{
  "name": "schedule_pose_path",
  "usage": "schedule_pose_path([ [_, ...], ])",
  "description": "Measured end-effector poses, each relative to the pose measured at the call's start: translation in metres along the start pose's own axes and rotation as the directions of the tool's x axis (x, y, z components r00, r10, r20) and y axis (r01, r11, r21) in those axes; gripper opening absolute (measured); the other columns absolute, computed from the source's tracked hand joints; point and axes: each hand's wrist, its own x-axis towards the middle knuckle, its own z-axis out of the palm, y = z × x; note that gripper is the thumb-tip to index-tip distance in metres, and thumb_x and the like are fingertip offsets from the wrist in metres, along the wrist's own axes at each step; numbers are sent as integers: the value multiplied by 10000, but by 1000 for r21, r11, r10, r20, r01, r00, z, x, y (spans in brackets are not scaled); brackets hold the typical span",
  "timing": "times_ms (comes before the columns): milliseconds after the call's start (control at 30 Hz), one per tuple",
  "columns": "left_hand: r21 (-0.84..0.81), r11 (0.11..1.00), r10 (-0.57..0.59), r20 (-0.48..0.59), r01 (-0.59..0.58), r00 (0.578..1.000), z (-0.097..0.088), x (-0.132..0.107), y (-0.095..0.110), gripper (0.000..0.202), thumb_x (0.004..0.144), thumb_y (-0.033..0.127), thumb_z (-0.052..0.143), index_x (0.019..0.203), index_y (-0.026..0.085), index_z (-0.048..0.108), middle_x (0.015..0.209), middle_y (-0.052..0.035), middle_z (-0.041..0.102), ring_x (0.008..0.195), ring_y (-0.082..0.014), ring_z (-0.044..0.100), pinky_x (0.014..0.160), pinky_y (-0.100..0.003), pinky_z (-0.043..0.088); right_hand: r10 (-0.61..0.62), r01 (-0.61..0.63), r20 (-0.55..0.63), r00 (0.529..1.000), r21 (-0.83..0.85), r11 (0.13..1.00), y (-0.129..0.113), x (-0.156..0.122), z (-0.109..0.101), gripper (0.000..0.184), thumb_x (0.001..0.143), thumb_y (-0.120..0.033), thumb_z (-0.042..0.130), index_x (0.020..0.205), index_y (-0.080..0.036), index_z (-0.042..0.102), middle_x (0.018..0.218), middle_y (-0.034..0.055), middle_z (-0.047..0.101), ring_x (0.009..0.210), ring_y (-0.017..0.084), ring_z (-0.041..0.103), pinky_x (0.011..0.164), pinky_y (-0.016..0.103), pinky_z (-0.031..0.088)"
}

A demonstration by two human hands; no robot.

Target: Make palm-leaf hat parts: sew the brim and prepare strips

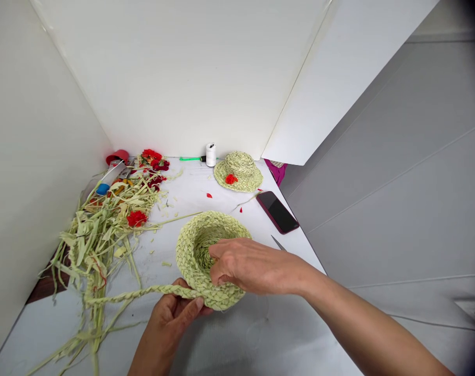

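A half-made hat of braided green palm strips lies upside down on the white table. My right hand rests on its near rim, fingers curled and pinched inside the crown. My left hand grips the rim's lower edge where the loose braid joins it, thumb pressed on top. The braid trails off to the left across the table.
A heap of green palm strips with red flowers fills the left side. A finished small hat, a white thread spool, a phone and a blade tip lie behind and right. White panels wall the table.
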Motion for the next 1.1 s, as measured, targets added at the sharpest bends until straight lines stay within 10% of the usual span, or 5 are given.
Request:
schedule_pose_path([
  [267,-31,999,-22,50,23,999,-2,2,-1,329,665,390,785,911,181,722,872,-49,713,859,-254,658,808,-366,561,-14,3,62,998,180,984,15,11,2,153,844,-52,610,780,-167,689,681,-34,398,663,92,423,555,228,259],
  [567,6,1000,29,48,-30,998,6,-3,10,234,684,393,756,795,193,708,803,-31,687,811,-233,633,762,-323,546,-68,-36,162,984,569,822,50,29,16,55,806,-177,715,818,-125,701,760,-38,555,669,62,524,610,162,375],
  [833,-24,1000,22,96,-20,995,-1,1,2,232,712,373,751,826,180,695,818,-26,649,833,-217,614,784,-319,546,-167,64,146,975,535,842,45,35,15,84,814,-179,707,772,-110,685,741,-31,558,676,67,527,626,160,378],
  [1100,-26,1000,8,143,-4,990,-6,4,2,268,716,362,757,892,169,698,902,-42,654,885,-227,614,837,-349,537,-15,1,48,999,282,960,21,17,8,124,852,-56,605,860,-137,698,795,-18,566,709,72,535,620,176,356],
])
